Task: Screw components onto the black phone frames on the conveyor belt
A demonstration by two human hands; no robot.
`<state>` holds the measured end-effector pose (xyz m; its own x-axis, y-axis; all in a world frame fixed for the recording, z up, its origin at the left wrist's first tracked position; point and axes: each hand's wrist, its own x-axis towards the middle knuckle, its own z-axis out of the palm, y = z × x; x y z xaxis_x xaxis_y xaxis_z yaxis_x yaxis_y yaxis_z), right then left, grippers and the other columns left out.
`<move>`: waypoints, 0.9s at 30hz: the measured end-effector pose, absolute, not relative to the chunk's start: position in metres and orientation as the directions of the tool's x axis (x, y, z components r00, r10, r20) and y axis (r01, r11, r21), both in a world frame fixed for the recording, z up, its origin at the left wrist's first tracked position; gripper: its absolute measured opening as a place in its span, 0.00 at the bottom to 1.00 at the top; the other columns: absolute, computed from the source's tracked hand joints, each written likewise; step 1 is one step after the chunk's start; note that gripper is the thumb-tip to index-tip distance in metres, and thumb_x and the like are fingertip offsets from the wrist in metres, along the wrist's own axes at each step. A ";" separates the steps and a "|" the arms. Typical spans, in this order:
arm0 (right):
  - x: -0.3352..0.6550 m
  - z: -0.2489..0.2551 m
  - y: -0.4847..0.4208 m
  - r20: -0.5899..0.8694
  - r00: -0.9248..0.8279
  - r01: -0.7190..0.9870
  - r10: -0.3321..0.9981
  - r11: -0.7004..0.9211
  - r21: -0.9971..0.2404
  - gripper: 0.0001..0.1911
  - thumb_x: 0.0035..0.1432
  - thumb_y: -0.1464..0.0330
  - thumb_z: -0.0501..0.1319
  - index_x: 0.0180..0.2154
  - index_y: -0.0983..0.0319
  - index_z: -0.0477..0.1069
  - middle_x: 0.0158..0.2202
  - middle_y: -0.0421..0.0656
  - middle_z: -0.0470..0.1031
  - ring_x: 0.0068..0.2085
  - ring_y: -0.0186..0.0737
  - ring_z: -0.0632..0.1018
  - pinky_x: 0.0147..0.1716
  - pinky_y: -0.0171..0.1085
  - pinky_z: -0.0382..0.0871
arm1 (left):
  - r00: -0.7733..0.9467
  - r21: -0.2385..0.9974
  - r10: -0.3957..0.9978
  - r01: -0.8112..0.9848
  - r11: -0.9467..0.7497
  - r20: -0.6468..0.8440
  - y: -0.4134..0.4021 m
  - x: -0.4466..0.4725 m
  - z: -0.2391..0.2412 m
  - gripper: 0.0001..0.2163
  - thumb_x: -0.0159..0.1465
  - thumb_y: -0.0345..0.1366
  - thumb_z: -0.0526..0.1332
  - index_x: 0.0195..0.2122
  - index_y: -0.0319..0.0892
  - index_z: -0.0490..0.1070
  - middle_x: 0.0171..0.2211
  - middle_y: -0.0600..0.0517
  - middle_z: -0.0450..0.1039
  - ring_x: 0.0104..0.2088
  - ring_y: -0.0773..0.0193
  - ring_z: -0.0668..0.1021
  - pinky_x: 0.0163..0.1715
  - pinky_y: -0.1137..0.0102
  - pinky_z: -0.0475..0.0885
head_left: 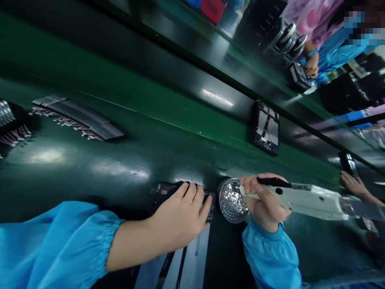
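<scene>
My right hand (pixel 266 200) is wrapped round a pale electric screwdriver (pixel 313 200) with a black lever. The screwdriver lies nearly level, its tip over a round metal dish (pixel 224 206) that holds many small shiny pieces, probably screws. Beside the dish on the left lies a black-framed electronic device (pixel 195 261) with silver panels and dark strips. My left hand (pixel 186 210) is on the upper end of this device, fingers bent together over its black frame. The palm hides part of the frame, and the device's lower end runs out of view.
A strip of small dark parts with wires (pixel 81 116) lies at the left, with another bunch (pixel 13 120) beyond it. A stack of similar devices (pixel 266 128) stands near the raised ledge. Across the bench, a co-worker's hands (pixel 312 66) are at another device. Another person's hand (pixel 355 184) shows at right.
</scene>
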<state>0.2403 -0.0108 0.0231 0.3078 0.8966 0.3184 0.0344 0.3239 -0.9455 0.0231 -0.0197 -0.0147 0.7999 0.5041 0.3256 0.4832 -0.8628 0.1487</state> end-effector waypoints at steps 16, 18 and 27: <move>0.229 0.067 -0.032 0.419 0.205 0.082 0.885 0.411 -0.908 0.15 0.54 0.74 0.61 0.45 0.61 0.75 0.23 0.38 0.71 0.25 0.39 0.74 0.32 0.46 0.72 | 0.824 0.187 0.454 0.414 -0.891 0.340 -0.015 0.021 -0.024 0.24 0.72 0.46 0.52 0.57 0.31 0.72 0.51 0.31 0.76 0.49 0.40 0.78 0.47 0.51 0.72; 0.218 0.067 -0.034 0.409 0.195 0.074 0.892 0.402 -0.913 0.15 0.54 0.75 0.61 0.44 0.61 0.75 0.23 0.38 0.71 0.24 0.38 0.73 0.32 0.45 0.72 | 0.826 0.185 0.456 0.417 -0.890 0.332 -0.014 0.021 -0.023 0.24 0.72 0.46 0.51 0.58 0.32 0.72 0.51 0.32 0.75 0.49 0.40 0.78 0.46 0.51 0.72; 0.196 0.049 -0.033 0.303 0.142 0.031 0.942 0.302 -0.953 0.15 0.57 0.76 0.61 0.45 0.59 0.75 0.24 0.37 0.70 0.26 0.39 0.74 0.33 0.46 0.72 | 0.837 0.197 0.444 0.399 -0.895 0.321 -0.013 0.023 -0.020 0.25 0.71 0.46 0.52 0.58 0.29 0.70 0.47 0.32 0.75 0.46 0.41 0.78 0.44 0.51 0.70</move>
<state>0.1959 -0.0334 0.0494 0.1418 0.9424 0.3028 0.0310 0.3015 -0.9530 0.0234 -0.0131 -0.0196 0.8366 0.4438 0.3211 0.3994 -0.8954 0.1969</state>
